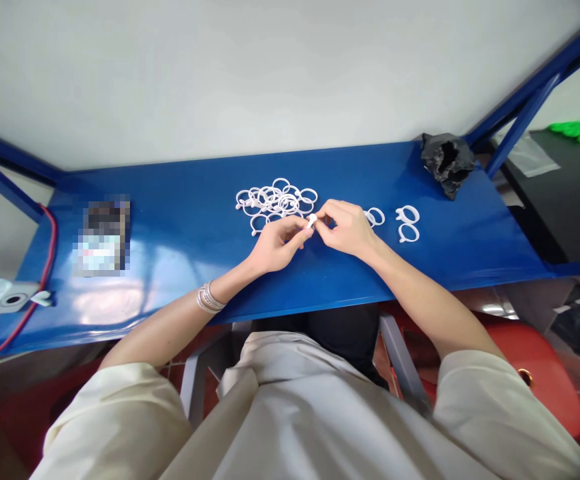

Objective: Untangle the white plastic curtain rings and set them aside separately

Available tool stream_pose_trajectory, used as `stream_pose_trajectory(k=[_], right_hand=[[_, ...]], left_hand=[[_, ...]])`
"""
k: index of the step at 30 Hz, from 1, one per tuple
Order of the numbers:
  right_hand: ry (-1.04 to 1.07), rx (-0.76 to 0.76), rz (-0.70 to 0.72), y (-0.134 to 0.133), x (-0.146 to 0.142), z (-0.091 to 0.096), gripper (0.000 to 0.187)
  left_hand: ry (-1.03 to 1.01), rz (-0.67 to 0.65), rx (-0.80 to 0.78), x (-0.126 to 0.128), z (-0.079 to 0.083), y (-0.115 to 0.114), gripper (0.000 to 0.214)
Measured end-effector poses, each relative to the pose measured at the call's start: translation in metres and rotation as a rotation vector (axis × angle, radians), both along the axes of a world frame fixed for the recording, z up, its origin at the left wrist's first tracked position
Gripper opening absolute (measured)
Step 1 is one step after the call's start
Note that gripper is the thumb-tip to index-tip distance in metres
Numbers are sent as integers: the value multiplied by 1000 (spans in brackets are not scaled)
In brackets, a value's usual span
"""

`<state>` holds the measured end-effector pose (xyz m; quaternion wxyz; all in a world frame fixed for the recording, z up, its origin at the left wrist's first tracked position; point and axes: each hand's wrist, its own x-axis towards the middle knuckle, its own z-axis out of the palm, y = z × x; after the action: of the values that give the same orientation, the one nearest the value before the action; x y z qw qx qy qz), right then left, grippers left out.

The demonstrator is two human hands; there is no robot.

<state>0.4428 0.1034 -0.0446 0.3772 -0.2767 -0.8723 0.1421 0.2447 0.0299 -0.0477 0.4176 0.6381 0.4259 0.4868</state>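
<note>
- At the far left, a red cable (53, 247) is hanging over the blue tabletop (180, 193), and a blurred-out item (103, 240) is lying near it.
- Left of centre, a loose pile of white rings (288, 202) is lying beyond the hands; judging by its size, most pieces are waiting there, though their finished or unfinished state is not showing.
- The left hand (276, 245) is pinching a small white piece (311, 221) between thumb and fingers, in front of the pile's right edge.
- The right hand (345, 227) is meeting it, its grip pinching the same piece, so one piece appears to be midway through handling.
- Just behind the right hand, a few more rings (370, 217) are lying, partly hidden.
- Farther right, two separate rings (410, 223) are resting apart from the pile, possibly handled ones.
- Near the right end, a crumpled black bag (447, 163) is sitting.
</note>
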Motion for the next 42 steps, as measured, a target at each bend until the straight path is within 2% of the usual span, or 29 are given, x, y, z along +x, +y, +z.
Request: stream_pose_trajectory(k=[4,9,11,13,16,19,24,28,30,33,38,42], right_hand=[[22,-100,-122,-7,-8,3,23],[122,-341,-186,-3,-11,6,40],[157,-384,-168,1,-9,6,44],[181,-365,-117,3,-7,5,40],[198,-308,-30,3,-4,2,24],[195,-260,27,0,-4,1,15],[169,-258,110,-8,-6,5,26],[173,-398,263,-11,-6,4,31],[208,-435,320,-11,-7,0,39],[239,-426,311,-9,-8,-5,46],[191,-372,247,-6,-6,-1,38],[129,-340,233,-5,-3,5,31]], left_hand=[[-155,-52,-113,-1,6,3,40],[-206,-38,-65,-1,9,2,39],[-198,-29,-71,0,8,0,38],[-184,-16,-90,1,5,0,39],[-163,30,-90,2,0,0,38],[-158,73,-44,3,-4,1,37],[-160,153,64,3,-8,2,32],[-172,172,38,2,-9,2,36],[-185,158,19,2,-9,1,37],[-180,143,-19,1,-9,1,36],[-186,162,6,-3,-10,5,41],[-139,197,59,-7,-10,9,35]])
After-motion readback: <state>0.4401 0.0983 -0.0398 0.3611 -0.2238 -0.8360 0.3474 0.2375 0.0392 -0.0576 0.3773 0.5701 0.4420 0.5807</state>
